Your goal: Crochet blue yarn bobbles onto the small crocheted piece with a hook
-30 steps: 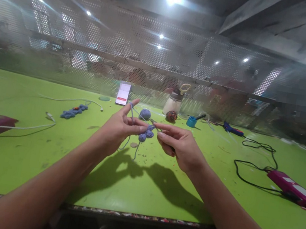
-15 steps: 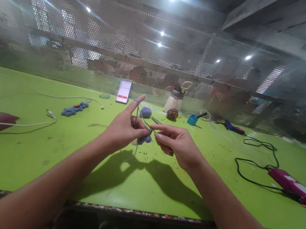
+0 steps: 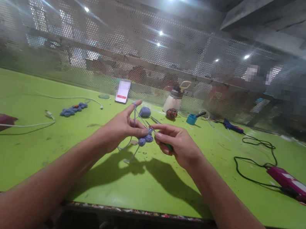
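Between thumb and fingers, my left hand (image 3: 119,128) pinches a small blue-purple crochet piece (image 3: 145,138) with rounded puffs. A strand of the same yarn (image 3: 135,117) loops over its raised index finger, and a loose tail hangs below the piece. My right hand (image 3: 177,142) is closed on a crochet hook with a green handle (image 3: 168,147); the hook's thin tip meets the top of the piece. Behind the hands lies a blue-purple yarn ball (image 3: 145,112). A finished-looking strip of blue crochet puffs (image 3: 73,110) rests on the table to the left.
On the green table (image 3: 44,166) stand a phone (image 3: 122,92), a bottle (image 3: 173,100), a dark multicoloured yarn ball (image 3: 171,113) and a blue pot (image 3: 191,119). A glue gun (image 3: 232,126) lies at right. Power strips (image 3: 292,184) with cables flank both sides.
The crochet piece has turned so more of its puffs face me, and the hook's green handle now shows under my right hand. Both hands stay in nearly the same place.
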`<state>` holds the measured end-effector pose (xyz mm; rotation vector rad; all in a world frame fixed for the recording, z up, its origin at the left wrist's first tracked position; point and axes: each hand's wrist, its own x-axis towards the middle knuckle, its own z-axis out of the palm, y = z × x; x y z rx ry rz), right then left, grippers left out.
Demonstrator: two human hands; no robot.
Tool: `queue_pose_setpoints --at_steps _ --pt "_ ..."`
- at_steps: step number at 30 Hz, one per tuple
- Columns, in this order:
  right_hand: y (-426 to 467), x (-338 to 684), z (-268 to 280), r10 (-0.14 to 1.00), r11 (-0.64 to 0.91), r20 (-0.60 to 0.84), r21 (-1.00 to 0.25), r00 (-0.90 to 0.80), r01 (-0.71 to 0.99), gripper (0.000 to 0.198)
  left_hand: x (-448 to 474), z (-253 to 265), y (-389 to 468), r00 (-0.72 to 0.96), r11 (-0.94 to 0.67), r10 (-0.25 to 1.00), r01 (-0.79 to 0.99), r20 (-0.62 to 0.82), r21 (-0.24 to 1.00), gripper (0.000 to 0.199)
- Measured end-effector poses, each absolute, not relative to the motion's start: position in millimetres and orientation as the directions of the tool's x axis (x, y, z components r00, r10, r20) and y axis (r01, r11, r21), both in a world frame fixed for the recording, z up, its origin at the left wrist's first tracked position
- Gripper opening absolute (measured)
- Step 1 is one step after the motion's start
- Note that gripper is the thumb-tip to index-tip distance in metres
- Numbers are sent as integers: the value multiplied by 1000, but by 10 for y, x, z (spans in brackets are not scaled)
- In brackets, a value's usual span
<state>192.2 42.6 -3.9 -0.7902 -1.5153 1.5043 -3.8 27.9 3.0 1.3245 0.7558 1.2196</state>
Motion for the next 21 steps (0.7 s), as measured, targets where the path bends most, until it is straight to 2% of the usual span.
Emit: queue_pose_setpoints --at_steps 4,11,14,16,18,21 --pt "414 1925 -18 876 112 142 -989 -461 -92 29 -47 31 281 272 -175 933 -235 237 956 119" --pt "403 1971 30 855 265 233 -964 -463 4 29 -56 46 274 292 -162 929 -234 228 959 119" --pt "406 1992 47 857 290 245 -956 -453 31 28 -50 45 281 285 -208 924 -184 254 961 118" --pt "411 1985 44 863 283 237 -958 -447 38 27 -24 38 274 250 -275 925 -83 287 958 114" --pt "417 1954 24 878 249 212 -968 -429 31 26 23 13 256 185 -388 912 100 366 916 107" --pt "422 1873 -40 920 157 159 -987 -357 -36 23 108 -64 222 137 -564 809 453 572 690 94"
